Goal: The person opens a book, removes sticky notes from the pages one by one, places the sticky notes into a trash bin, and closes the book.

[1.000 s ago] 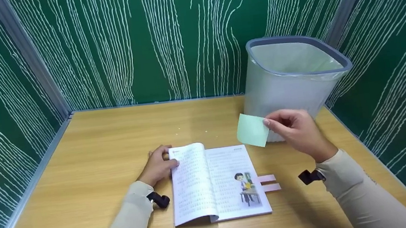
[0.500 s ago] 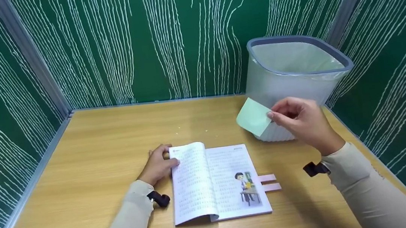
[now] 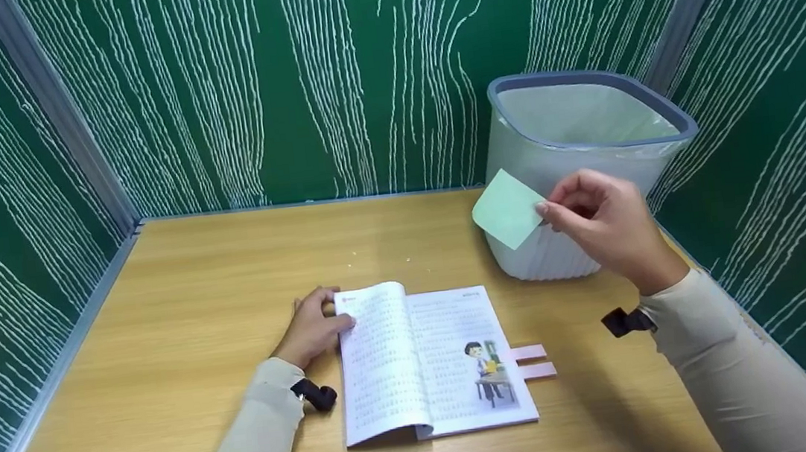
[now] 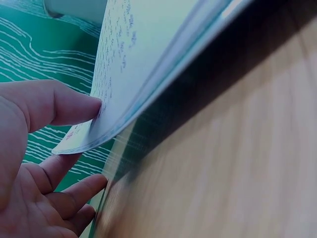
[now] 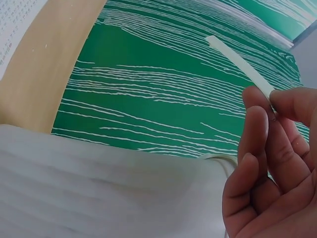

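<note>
An open book [image 3: 456, 370] lies on the wooden table, with a drawing of a child at a desk on its right page. Its left page edges are pinched at the upper corner by my left hand [image 3: 313, 330], thumb on top and index finger beneath, as the left wrist view shows. My right hand [image 3: 613, 230] pinches a light green sticky note [image 3: 506, 209] by one corner between thumb and index finger. The note is raised and overlaps the front of the bin [image 3: 548, 252] in the head view. From the right wrist, the note [image 5: 242, 67] appears nearly edge-on.
The bin, tall and pale with a grey rim and a clear liner, stands at the table's back right. Two pink tabs [image 3: 536, 371] stick out of the book's right edge. Tiny white specks dot the table [image 3: 249, 257] behind it. Green white-streaked walls [image 3: 275, 82] enclose the table.
My right hand has risen and moved slightly right and away from me with the green sticky note, which has turned cornerwise. The left hand and the book stay put.
</note>
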`<action>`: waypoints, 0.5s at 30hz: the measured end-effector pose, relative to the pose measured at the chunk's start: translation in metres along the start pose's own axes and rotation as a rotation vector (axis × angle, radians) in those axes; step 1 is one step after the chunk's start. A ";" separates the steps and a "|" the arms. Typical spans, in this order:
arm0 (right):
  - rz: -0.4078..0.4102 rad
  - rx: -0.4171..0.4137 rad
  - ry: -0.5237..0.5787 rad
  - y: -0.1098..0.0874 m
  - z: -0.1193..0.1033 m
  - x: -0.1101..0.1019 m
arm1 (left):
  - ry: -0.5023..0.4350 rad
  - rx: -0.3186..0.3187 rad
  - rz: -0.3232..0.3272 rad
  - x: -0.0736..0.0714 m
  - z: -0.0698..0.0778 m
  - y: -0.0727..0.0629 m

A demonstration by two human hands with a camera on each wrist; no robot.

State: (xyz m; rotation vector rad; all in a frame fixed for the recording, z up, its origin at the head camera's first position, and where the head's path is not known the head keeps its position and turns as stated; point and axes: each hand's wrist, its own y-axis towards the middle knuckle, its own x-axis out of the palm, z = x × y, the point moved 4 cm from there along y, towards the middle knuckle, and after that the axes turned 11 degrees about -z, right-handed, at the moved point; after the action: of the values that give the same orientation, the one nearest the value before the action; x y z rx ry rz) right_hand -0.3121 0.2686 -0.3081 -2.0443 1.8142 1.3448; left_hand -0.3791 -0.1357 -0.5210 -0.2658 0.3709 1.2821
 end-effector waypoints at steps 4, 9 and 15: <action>0.031 0.006 -0.024 0.002 0.000 -0.005 | -0.019 0.002 0.011 0.000 -0.002 0.000; 0.100 0.002 -0.020 0.003 0.000 -0.011 | -0.041 -0.015 0.019 0.000 -0.002 -0.001; 0.154 0.003 -0.006 0.005 0.002 -0.019 | -0.048 -0.018 0.018 0.000 -0.002 -0.001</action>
State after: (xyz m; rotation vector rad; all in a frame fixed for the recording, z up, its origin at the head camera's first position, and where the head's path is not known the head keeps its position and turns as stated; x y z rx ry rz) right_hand -0.3152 0.2831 -0.2945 -1.9320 2.0056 1.3815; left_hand -0.3783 -0.1362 -0.5227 -0.2473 0.3220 1.3077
